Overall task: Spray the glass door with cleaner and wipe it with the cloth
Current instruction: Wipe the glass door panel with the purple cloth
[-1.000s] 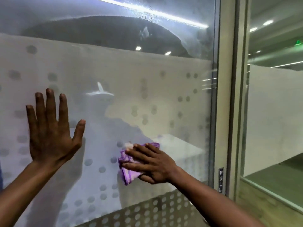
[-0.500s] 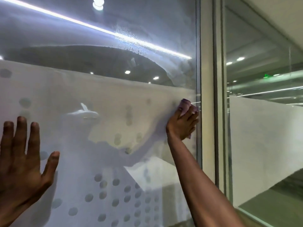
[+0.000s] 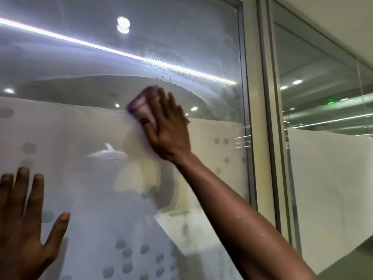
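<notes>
The glass door (image 3: 84, 63) fills most of the view, clear at the top and frosted with grey dots below. My right hand (image 3: 168, 128) presses a folded purple cloth (image 3: 142, 107) flat against the glass, right at the upper edge of the frosted band. Most of the cloth is hidden under my fingers. My left hand (image 3: 24, 225) lies flat on the frosted glass at the lower left, fingers spread, holding nothing. A smeared, wet-looking arc runs across the clear glass above the cloth. No spray bottle is in view.
The door's metal frame (image 3: 252, 110) runs vertically to the right of my right hand. Beyond it is a fixed glass panel (image 3: 323, 158) with its own frosted band. Ceiling lights reflect in the glass.
My right hand has swept the cloth from low centre up to the right frame edge, then left and higher to the top of the frosted band. My left hand has stayed flat on the glass.
</notes>
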Demonstrator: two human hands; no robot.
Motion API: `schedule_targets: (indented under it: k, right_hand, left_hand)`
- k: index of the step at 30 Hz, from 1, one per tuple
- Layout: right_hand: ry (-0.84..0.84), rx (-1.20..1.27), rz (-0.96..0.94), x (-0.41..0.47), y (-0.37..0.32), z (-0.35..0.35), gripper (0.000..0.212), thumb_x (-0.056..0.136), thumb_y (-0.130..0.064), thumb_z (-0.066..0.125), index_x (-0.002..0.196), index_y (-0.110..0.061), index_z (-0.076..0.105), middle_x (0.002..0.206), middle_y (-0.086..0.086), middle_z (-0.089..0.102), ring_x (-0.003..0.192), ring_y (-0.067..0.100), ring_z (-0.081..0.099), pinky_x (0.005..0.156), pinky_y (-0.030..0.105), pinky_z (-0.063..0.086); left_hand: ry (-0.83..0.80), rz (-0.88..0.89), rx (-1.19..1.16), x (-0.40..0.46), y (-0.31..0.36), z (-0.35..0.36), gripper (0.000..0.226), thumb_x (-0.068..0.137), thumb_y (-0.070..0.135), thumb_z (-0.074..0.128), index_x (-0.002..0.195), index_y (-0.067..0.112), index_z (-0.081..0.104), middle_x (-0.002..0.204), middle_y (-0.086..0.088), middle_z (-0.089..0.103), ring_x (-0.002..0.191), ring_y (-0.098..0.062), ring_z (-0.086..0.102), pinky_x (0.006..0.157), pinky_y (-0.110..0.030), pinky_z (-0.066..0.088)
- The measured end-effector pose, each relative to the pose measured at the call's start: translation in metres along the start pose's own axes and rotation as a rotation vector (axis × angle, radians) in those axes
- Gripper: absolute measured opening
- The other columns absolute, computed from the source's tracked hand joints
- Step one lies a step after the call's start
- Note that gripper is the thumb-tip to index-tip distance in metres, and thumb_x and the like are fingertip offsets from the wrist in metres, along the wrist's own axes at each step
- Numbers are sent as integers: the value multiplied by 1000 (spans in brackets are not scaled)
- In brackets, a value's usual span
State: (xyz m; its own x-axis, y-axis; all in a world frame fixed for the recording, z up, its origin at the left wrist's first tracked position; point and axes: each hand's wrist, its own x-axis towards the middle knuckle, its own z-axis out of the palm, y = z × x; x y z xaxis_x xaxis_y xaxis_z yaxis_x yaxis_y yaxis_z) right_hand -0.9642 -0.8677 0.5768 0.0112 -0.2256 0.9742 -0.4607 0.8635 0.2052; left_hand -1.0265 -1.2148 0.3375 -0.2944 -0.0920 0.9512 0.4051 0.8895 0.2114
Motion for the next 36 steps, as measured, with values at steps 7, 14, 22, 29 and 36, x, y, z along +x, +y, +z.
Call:
schedule_targets:
  k: [7,14,22,29,36]
  right_hand:
    - [141,-29,724,-38,132,-45,69,107,-50,24,167,-21,7,176,8,7,162,31,4,131,53,9]
    - [226,-10,1025,-1,97,-34,67,108,-47,35,166,-18,16,175,12,12,161,36,10,129,52,9]
    - [109,29,349,58,-77,9,68,105,-40,38,166,-18,17,174,11,13,161,34,11,128,52,15]
    - [-58,38,-151,58,-100,22,66,105,-50,37,165,-29,19,175,5,10,163,27,6,130,50,15]
    - [191,-26,632,58,-48,16,67,106,-44,38,166,-21,18,174,14,15,160,38,13,128,56,16]
  left_hand:
    - [206,212,258,8,63,-47,94,89,62,35,166,10,18,176,-15,12,163,-41,10,123,-74,22]
    - [204,176,457,1,93,-70,90,92,58,35,165,9,20,175,-14,15,163,-34,16,130,-58,14]
    - [39,183,461,7,101,-92,88,98,65,23,165,8,20,174,-15,18,159,-36,21,131,-43,6]
    - [69,259,461,77,97,-132,84,97,65,34,165,16,25,173,-8,23,158,-32,23,130,-40,9]
    - [40,246,404,115,95,-144,84,101,68,26,168,22,5,178,-2,2,165,-20,-1,133,-39,-3]
